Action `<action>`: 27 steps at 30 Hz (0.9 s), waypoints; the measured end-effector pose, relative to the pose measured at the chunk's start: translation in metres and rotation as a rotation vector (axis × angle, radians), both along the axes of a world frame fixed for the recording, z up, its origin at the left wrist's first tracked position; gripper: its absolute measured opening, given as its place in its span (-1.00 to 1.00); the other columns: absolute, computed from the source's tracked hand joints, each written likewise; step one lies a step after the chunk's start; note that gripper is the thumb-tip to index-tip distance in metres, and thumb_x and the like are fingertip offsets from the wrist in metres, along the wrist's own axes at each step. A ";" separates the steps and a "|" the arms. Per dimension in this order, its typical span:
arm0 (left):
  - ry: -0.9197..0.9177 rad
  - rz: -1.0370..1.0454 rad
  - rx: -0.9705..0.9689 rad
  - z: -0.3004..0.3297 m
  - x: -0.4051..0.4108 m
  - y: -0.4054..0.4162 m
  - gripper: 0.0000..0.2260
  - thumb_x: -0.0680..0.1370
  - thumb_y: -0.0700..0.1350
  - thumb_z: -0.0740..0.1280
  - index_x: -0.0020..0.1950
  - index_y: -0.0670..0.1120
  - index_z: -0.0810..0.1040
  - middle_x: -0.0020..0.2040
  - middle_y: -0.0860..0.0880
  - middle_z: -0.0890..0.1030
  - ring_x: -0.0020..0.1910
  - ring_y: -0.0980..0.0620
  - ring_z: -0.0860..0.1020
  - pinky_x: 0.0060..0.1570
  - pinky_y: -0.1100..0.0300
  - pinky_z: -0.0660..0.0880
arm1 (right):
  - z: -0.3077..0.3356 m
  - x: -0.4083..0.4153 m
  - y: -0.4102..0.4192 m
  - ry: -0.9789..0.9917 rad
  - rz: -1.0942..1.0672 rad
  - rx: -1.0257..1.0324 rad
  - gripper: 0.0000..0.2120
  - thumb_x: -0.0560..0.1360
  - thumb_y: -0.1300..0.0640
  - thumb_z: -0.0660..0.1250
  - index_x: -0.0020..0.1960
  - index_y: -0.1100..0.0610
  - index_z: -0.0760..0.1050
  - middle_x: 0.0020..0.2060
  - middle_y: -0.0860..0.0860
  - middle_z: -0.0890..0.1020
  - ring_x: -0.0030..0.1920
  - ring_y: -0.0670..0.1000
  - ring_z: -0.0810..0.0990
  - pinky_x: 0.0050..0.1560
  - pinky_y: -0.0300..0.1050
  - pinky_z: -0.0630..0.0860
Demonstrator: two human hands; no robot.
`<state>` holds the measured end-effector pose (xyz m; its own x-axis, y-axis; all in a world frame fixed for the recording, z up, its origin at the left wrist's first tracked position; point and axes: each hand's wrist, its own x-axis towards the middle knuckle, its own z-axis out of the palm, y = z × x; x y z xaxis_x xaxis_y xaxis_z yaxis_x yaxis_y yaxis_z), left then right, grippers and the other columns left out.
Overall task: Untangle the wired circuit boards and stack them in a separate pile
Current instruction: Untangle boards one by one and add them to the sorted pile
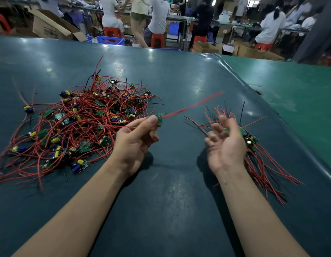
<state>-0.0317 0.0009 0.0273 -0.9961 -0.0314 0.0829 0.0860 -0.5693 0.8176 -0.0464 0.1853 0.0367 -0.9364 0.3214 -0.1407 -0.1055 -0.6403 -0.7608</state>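
Because one board has to come clear of the snarl, the left hand [135, 140] pinches a small green circuit board [159, 120] aloft, while the right hand [224, 145] waits palm-up, fingers loosely spread, over the sorted pile [253, 145]; beyond lies the tangled heap [83, 123].

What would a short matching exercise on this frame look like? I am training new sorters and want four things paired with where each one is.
Things:
1. tangled heap
2. sorted pile
3. single board
4. blue crate

Places:
A. pinched in the left hand
B. on the mat, left side
C. beyond the mat's far edge
D. on the mat, partly behind the right hand

Pairs: 1-B, 2-D, 3-A, 4-C
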 end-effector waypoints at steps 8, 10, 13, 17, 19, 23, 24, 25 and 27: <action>-0.013 -0.080 -0.240 -0.001 0.007 0.005 -0.82 0.36 -0.01 0.43 -0.35 -0.10 0.67 -0.34 -0.09 0.61 -0.38 -0.01 0.51 -0.31 0.18 0.49 | -0.016 0.030 -0.046 0.220 0.669 0.703 -0.77 0.43 -0.11 0.37 -0.20 0.05 0.65 -0.47 0.12 0.46 -0.58 0.01 0.37 -0.58 -0.19 0.31; 0.001 -0.119 -0.252 0.000 0.007 0.004 -0.81 0.40 -0.05 0.40 -0.38 -0.10 0.66 -0.38 -0.01 0.62 -0.41 0.09 0.55 -0.33 0.25 0.52 | -0.017 0.030 -0.044 0.249 0.620 0.681 -0.78 0.52 -0.02 0.36 -0.16 0.12 0.64 -0.48 0.16 0.45 -0.61 0.02 0.36 -0.62 -0.21 0.29; 0.015 -0.158 -0.239 0.000 0.006 0.005 -0.80 0.43 -0.08 0.38 -0.36 -0.11 0.67 -0.36 -0.02 0.64 -0.38 0.09 0.59 -0.30 0.26 0.58 | -0.019 0.030 -0.045 0.298 0.578 0.710 -0.76 0.59 0.09 0.31 -0.18 0.20 0.60 -0.51 0.14 0.46 -0.63 -0.04 0.36 -0.62 -0.25 0.28; -0.035 -0.105 -0.197 -0.001 0.004 0.006 -0.68 0.37 0.08 0.39 -0.11 -0.16 0.71 -0.34 -0.03 0.55 -0.36 0.05 0.41 -0.29 0.19 0.37 | -0.018 0.028 -0.047 0.341 0.348 0.757 -0.72 0.56 0.13 0.32 -0.31 0.04 0.62 -0.51 -0.09 0.56 -0.54 -0.17 0.46 -0.50 -0.32 0.37; -0.048 -0.044 -0.184 -0.002 0.002 0.006 -0.59 0.39 0.15 0.34 -0.06 -0.17 0.68 -0.38 -0.01 0.50 -0.43 0.08 0.34 -0.37 0.23 0.31 | -0.015 0.026 -0.045 0.271 0.177 0.627 -0.71 0.53 0.05 0.33 -0.35 0.04 0.60 -0.53 -0.06 0.53 -0.57 -0.12 0.42 -0.55 -0.29 0.35; -0.057 0.129 -0.217 -0.004 -0.004 -0.001 -0.60 0.43 0.19 0.35 -0.17 -0.14 0.71 -0.44 0.01 0.47 -0.48 0.08 0.32 -0.39 0.22 0.28 | -0.006 0.016 -0.027 0.053 -0.083 0.175 -0.75 0.60 0.00 0.30 -0.18 0.12 0.51 -0.45 0.01 0.53 -0.61 -0.09 0.41 -0.63 -0.30 0.28; -0.023 0.187 -0.285 -0.006 -0.004 -0.003 -0.65 0.49 0.14 0.35 -0.19 -0.13 0.71 -0.45 0.01 0.48 -0.49 0.08 0.32 -0.41 0.23 0.28 | -0.005 0.013 -0.021 -0.028 -0.094 0.039 -0.76 0.59 -0.01 0.31 -0.16 0.13 0.50 -0.41 0.01 0.51 -0.60 -0.12 0.41 -0.63 -0.30 0.29; 0.026 0.265 -0.403 -0.008 -0.004 -0.005 -0.70 0.55 0.07 0.35 -0.20 -0.11 0.70 -0.46 0.01 0.49 -0.51 0.07 0.35 -0.43 0.24 0.30 | -0.005 0.012 -0.016 -0.093 -0.080 -0.077 -0.77 0.59 0.01 0.32 -0.15 0.14 0.49 -0.39 0.01 0.50 -0.59 -0.13 0.41 -0.62 -0.32 0.30; 0.137 0.464 -0.752 -0.014 -0.004 -0.007 -0.76 0.60 -0.04 0.35 -0.20 -0.08 0.69 -0.44 0.04 0.55 -0.48 0.05 0.46 -0.41 0.21 0.43 | -0.007 0.010 -0.011 -0.139 -0.011 -0.201 -0.81 0.59 0.10 0.32 -0.16 0.17 0.50 -0.38 0.01 0.47 -0.59 -0.15 0.40 -0.62 -0.35 0.29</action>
